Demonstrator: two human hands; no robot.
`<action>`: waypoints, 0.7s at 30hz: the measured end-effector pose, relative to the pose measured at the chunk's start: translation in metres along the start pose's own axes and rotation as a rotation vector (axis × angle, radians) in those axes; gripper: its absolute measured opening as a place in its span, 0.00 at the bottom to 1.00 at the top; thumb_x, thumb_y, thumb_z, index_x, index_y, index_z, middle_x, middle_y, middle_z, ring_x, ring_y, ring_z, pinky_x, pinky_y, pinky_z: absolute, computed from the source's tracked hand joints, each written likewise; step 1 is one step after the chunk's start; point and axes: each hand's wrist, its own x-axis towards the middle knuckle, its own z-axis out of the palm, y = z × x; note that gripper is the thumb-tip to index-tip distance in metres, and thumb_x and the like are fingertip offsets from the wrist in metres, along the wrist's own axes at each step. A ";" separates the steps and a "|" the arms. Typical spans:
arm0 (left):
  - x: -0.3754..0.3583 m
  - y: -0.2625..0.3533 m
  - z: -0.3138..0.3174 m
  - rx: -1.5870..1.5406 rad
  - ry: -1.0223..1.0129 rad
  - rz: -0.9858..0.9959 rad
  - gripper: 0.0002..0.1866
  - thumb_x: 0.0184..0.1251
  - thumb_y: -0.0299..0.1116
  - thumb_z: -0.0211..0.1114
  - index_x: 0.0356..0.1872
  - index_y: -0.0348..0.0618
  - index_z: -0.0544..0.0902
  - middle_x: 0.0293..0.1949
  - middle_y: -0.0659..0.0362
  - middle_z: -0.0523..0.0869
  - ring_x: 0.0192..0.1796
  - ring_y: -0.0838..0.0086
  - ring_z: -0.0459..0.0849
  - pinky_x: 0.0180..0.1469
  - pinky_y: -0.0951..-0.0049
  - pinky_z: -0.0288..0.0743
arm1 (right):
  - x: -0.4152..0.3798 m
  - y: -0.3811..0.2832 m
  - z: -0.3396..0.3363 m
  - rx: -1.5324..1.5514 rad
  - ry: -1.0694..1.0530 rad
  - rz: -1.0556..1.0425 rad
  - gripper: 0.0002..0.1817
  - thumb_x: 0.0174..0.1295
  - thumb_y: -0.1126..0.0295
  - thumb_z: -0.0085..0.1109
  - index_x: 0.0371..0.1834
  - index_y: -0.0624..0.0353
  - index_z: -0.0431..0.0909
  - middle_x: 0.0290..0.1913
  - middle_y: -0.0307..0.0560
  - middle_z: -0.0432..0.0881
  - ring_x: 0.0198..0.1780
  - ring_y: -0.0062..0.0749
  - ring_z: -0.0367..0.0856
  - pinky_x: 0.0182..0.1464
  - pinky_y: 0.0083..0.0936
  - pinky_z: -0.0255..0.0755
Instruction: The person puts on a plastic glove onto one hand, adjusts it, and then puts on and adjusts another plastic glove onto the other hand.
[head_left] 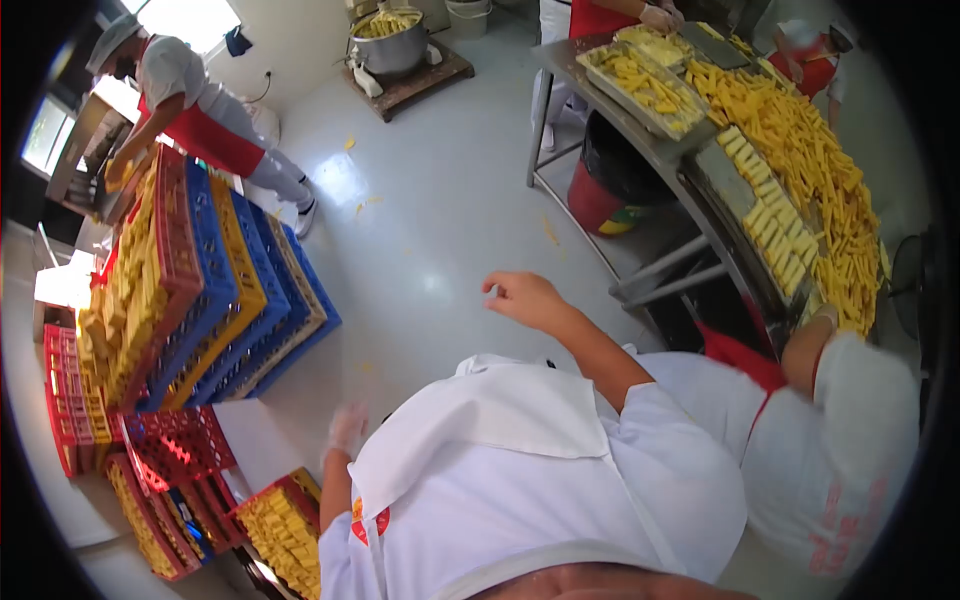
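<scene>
My left hand [348, 428], in a thin clear glove, hangs over the floor to the left of my white apron [480, 410]. It is slightly blurred, its fingers look loose, and nothing shows in it. My right hand [525, 299] is held out in front over the grey floor [420, 270], fingers slightly bent and apart, with nothing visible between them. Nearest my left hand are a red crate of yellow sticks [280, 535] and a stack of blue and yellow crates [235, 290]. Neither hand touches these crates.
At right, a metal table [700, 180] bears yellow sticks [790, 150] and trays of pale sticks [765, 210]; a lined bin [610, 180] stands beneath. A large pot [390, 48] sits on a wooden pallet [420, 85]. Co-workers stand left and right, one close beside me. Scraps lie on the floor.
</scene>
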 end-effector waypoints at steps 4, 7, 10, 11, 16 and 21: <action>0.033 -0.069 0.002 0.082 -0.096 -0.058 0.14 0.67 0.45 0.59 0.35 0.45 0.84 0.35 0.47 0.86 0.42 0.51 0.87 0.45 0.51 0.79 | 0.096 -0.020 -0.038 0.034 0.009 -0.019 0.14 0.59 0.61 0.67 0.46 0.53 0.82 0.29 0.42 0.81 0.31 0.33 0.79 0.36 0.31 0.72; 0.098 -0.062 -0.035 -0.095 -0.163 -0.258 0.14 0.67 0.43 0.58 0.36 0.45 0.85 0.37 0.47 0.87 0.44 0.51 0.86 0.46 0.51 0.79 | 0.173 -0.006 -0.061 0.022 0.070 0.041 0.14 0.59 0.61 0.67 0.46 0.53 0.82 0.29 0.42 0.81 0.31 0.33 0.79 0.36 0.30 0.72; 0.200 -0.044 -0.089 -0.093 -0.164 -0.203 0.13 0.67 0.42 0.57 0.38 0.46 0.86 0.39 0.47 0.87 0.45 0.51 0.86 0.47 0.51 0.80 | 0.243 0.016 -0.084 -0.077 0.120 0.121 0.14 0.60 0.60 0.65 0.46 0.52 0.82 0.28 0.41 0.82 0.32 0.34 0.80 0.37 0.32 0.72; 0.240 -0.035 -0.112 -0.090 -0.150 -0.158 0.13 0.67 0.41 0.57 0.38 0.46 0.86 0.40 0.47 0.87 0.45 0.51 0.86 0.47 0.51 0.80 | 0.268 0.018 -0.093 -0.124 0.142 0.152 0.13 0.61 0.60 0.64 0.46 0.51 0.82 0.28 0.41 0.82 0.32 0.34 0.81 0.37 0.34 0.72; 0.488 0.079 -0.275 0.452 -0.037 0.354 0.14 0.68 0.38 0.55 0.41 0.46 0.87 0.45 0.47 0.88 0.49 0.53 0.87 0.51 0.54 0.81 | 0.356 0.010 -0.155 -0.012 0.264 0.287 0.14 0.59 0.59 0.66 0.45 0.51 0.82 0.27 0.42 0.81 0.31 0.35 0.80 0.35 0.32 0.71; 0.626 0.336 -0.434 -0.102 0.132 0.355 0.15 0.70 0.32 0.57 0.55 0.45 0.82 0.54 0.49 0.86 0.56 0.56 0.84 0.59 0.62 0.77 | 0.450 0.031 -0.209 0.050 0.436 0.347 0.13 0.59 0.60 0.66 0.44 0.52 0.83 0.27 0.42 0.81 0.31 0.35 0.80 0.35 0.32 0.71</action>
